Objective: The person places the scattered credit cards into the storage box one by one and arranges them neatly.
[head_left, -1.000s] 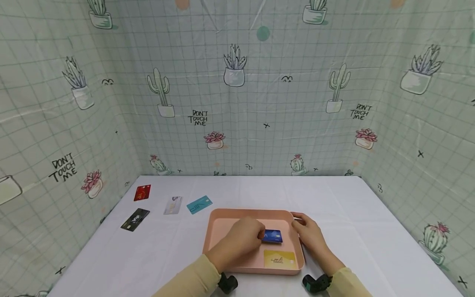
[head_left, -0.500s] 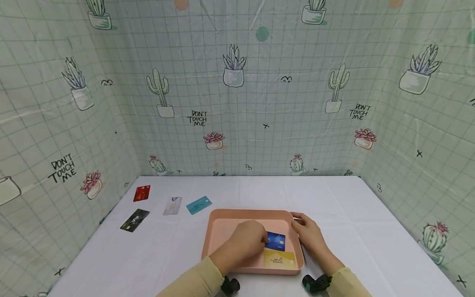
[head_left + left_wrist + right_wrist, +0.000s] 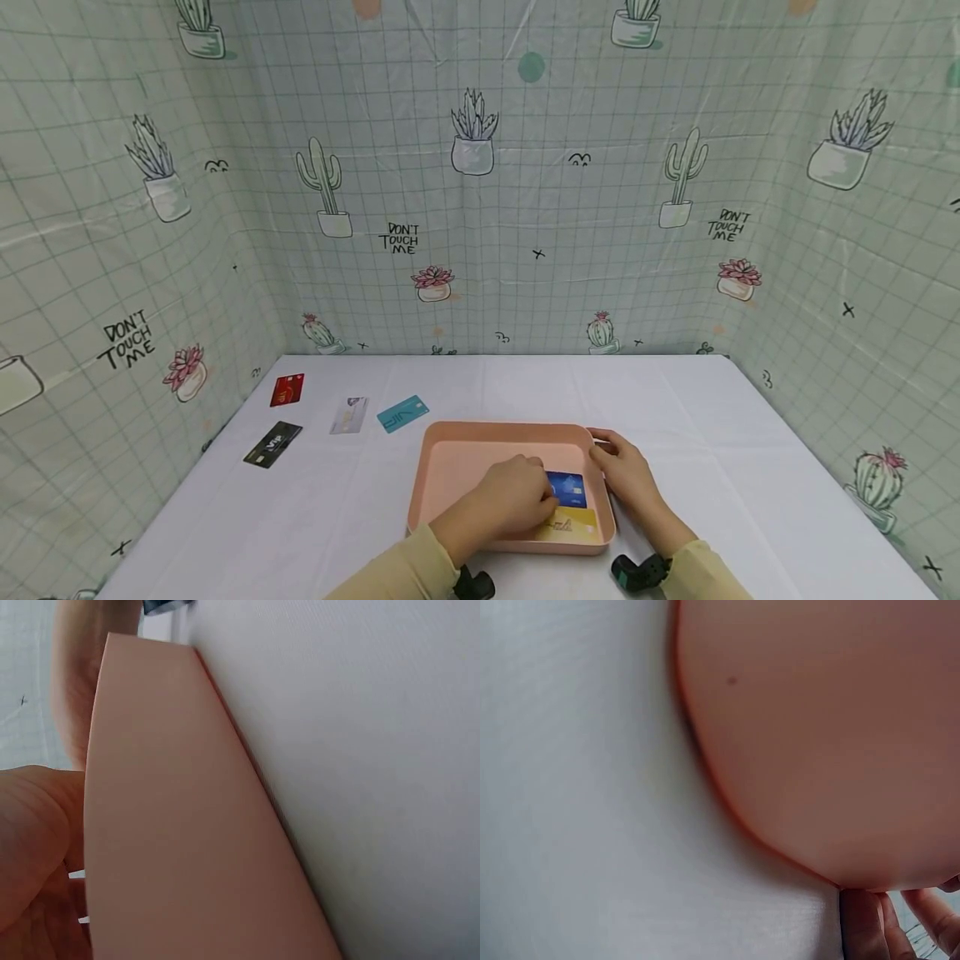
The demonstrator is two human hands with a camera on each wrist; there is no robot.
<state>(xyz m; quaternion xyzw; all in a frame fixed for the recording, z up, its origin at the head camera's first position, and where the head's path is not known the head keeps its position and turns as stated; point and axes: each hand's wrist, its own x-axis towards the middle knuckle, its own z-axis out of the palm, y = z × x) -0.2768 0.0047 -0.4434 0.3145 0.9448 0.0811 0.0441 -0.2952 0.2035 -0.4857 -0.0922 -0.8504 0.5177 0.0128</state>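
In the head view a pink tray [image 3: 450, 492] stands near the front of the table. My left hand [image 3: 513, 496] reaches over its near side, fingers curled at the left end of a blue bank card [image 3: 570, 490], whose left edge they hide. A yellow card [image 3: 573, 525] lies in the tray's near right corner, just in front of the blue one and partly under the hand. My right hand [image 3: 626, 471] holds the tray's right rim near the far corner, thumb at the rim. The right wrist view shows its fingers [image 3: 864, 922] against the tray's outer wall [image 3: 832, 750].
Left of the tray, on the white table [image 3: 675, 400], lie a red card [image 3: 287, 389], a black VIP card [image 3: 272, 444], a pale silver card [image 3: 349, 415] and a teal card [image 3: 402, 413]. A cactus-print cloth [image 3: 480, 208] surrounds the table's back and sides.
My left hand has moved right and slightly nearer with the blue card, which has gone from tilted to lying flatter behind the yellow one. My right hand stays on the tray's rim.
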